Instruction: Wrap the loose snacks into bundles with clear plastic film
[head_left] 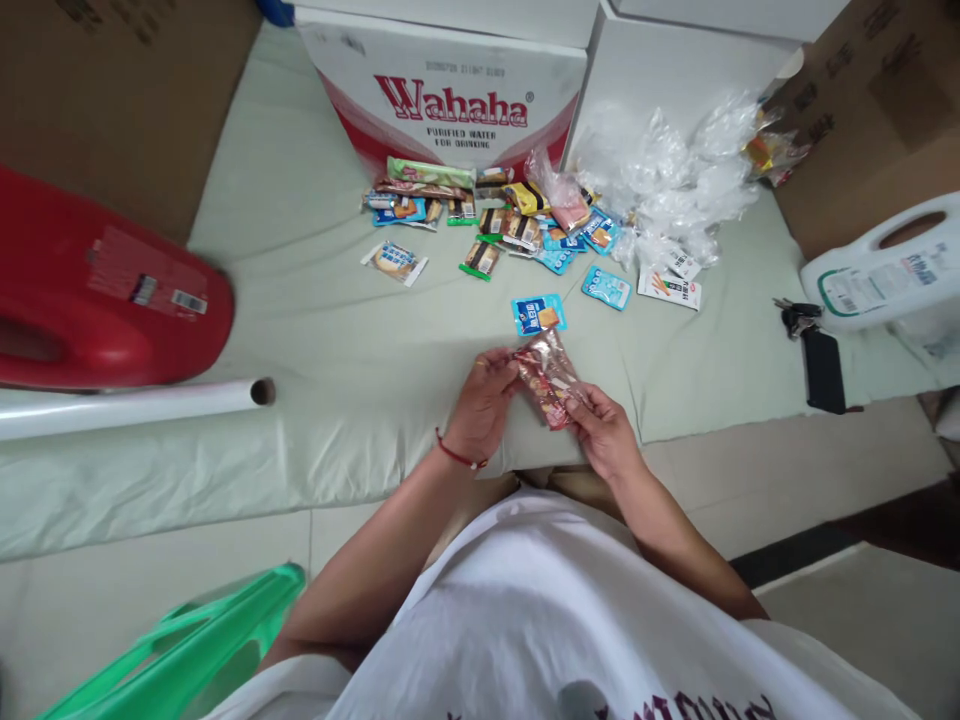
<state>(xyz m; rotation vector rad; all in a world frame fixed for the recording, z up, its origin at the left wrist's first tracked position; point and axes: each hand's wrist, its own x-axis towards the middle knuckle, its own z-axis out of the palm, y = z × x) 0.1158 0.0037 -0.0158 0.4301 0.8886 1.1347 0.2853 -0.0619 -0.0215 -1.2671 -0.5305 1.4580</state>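
Between my two hands is a shiny reddish-brown snack packet (549, 385), held above the near edge of the cloth-covered surface. My left hand (482, 400), with a red cord bracelet at the wrist, pinches its upper left corner. On the lower right side, my right hand (602, 428) grips it between thumb and fingers. Just beyond lies a blue snack packet (538, 314), partly overlapped by the held one. Farther back are a light blue packet (606, 288), a white packet (669, 288), a round-cake packet (395, 262) and a heap of small wrapped snacks (517, 225).
A Wahaha carton (450, 95) stands behind the snacks, with crumpled clear plastic bags (660, 180) beside it. At left are a red jug (112, 290) and a white roll (135, 405). On the right lie a white bottle (885, 265), keys (796, 315) and a black case (823, 370).
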